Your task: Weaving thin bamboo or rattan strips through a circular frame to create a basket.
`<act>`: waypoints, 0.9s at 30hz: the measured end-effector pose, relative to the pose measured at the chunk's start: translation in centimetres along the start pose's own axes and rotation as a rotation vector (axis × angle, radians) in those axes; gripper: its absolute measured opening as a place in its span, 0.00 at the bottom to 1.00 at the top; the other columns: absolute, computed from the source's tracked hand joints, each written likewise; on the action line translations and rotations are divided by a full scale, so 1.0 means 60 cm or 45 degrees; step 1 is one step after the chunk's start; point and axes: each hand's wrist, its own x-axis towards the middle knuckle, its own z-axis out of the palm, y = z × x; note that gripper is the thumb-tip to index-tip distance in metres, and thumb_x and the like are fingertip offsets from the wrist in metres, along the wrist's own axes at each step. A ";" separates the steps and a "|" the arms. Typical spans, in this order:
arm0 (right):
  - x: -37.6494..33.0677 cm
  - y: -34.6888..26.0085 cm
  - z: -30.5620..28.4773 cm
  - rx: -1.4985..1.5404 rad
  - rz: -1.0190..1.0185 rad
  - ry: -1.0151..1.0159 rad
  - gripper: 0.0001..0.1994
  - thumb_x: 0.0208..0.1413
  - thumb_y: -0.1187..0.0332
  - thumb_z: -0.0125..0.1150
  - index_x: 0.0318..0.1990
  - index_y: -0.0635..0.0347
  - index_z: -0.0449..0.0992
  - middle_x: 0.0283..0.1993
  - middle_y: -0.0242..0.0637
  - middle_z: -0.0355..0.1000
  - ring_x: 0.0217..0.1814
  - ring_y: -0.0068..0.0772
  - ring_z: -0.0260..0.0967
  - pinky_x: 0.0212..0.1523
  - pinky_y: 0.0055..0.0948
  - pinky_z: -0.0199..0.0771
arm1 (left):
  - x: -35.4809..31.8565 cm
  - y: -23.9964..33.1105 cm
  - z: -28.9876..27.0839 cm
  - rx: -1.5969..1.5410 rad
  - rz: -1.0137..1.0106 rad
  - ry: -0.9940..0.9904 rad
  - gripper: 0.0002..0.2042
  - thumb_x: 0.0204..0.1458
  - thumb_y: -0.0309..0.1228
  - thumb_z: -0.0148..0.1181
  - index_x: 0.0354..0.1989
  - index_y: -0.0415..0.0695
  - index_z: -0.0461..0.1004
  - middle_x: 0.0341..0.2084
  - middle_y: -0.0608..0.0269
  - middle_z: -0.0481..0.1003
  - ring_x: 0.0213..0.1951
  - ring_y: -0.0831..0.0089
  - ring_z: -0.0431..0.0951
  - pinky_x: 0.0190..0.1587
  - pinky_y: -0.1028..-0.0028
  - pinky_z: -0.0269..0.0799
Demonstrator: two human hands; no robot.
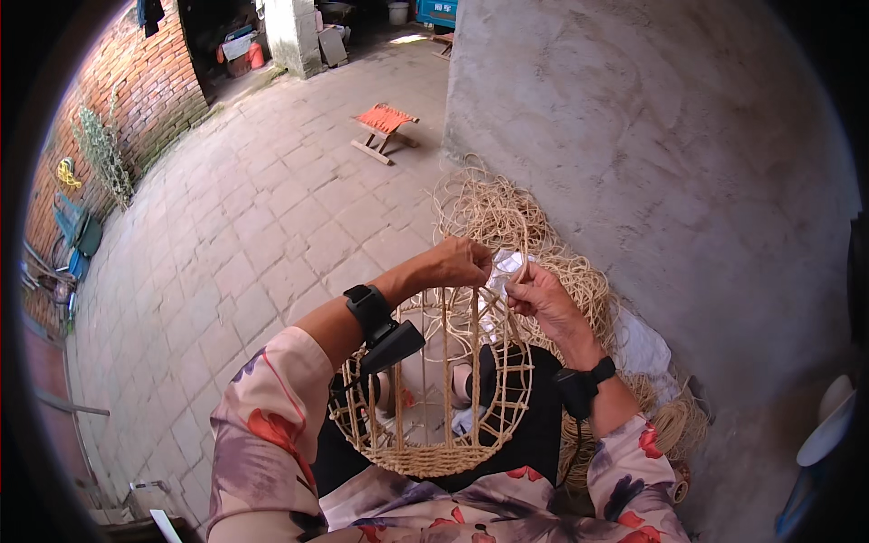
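Observation:
A round, open frame (425, 460) wrapped in straw-coloured cord rests on my lap. Its near side carries a dense woven band, and several cord-wrapped strands run from there to the far rim. My left hand (460, 262) is closed at that far rim, gripping the frame; its fingertips are partly hidden. Just to the right, my right hand (545, 303) pinches a length of straw-coloured cord (526, 237) that rises in a loop above the fingers. Both wrists wear black straps with small black devices.
A big tangled heap of cord (579, 290) lies on my right against the grey wall (652, 136), with white sacking (641, 348) beside it. Ahead on the paving stands a folding stool (386, 119) with an orange seat. A brick wall (136, 100) borders the far left.

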 end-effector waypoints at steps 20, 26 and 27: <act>0.018 0.044 -0.002 0.014 -0.147 0.115 0.07 0.50 0.75 0.67 0.35 0.59 0.74 0.32 0.28 0.71 0.35 0.21 0.68 0.39 0.22 0.70 | -0.004 0.050 0.049 0.477 -0.152 0.145 0.21 0.42 0.55 0.66 0.29 0.48 0.76 0.24 0.62 0.78 0.32 0.67 0.78 0.35 0.65 0.66; 0.017 0.052 -0.010 -0.025 -0.110 0.080 0.08 0.50 0.70 0.69 0.34 0.59 0.75 0.31 0.28 0.72 0.33 0.19 0.67 0.37 0.21 0.68 | 0.001 0.027 0.051 0.341 -0.094 0.100 0.20 0.42 0.56 0.65 0.31 0.52 0.80 0.26 0.65 0.80 0.34 0.66 0.79 0.37 0.62 0.67; 0.016 0.053 -0.011 -0.023 -0.112 0.089 0.08 0.50 0.70 0.69 0.34 0.59 0.75 0.31 0.28 0.72 0.33 0.19 0.67 0.37 0.21 0.68 | 0.003 0.028 0.052 0.350 -0.086 0.068 0.17 0.44 0.51 0.66 0.32 0.51 0.80 0.27 0.68 0.80 0.33 0.69 0.79 0.37 0.65 0.67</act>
